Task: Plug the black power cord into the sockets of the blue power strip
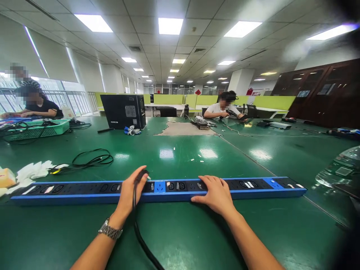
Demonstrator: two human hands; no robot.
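Power strip (160, 187) lies crosswise on the green table (174, 221).
Left hand (129, 190), half-curled, holds a black cable (141, 239) near its end; right hand (215, 194), loosely spread, rests on the strip; likely plugging work, calling for careful alignment.

Bright rectangular white ceiling panels (170, 26) throw glare onto the glossy green bench (182, 232); dark blur smears the right edge.

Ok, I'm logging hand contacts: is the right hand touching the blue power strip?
Touching: the head view shows the right hand lying across the blue power strip, fingers over its socketed top and thumb against its near side.
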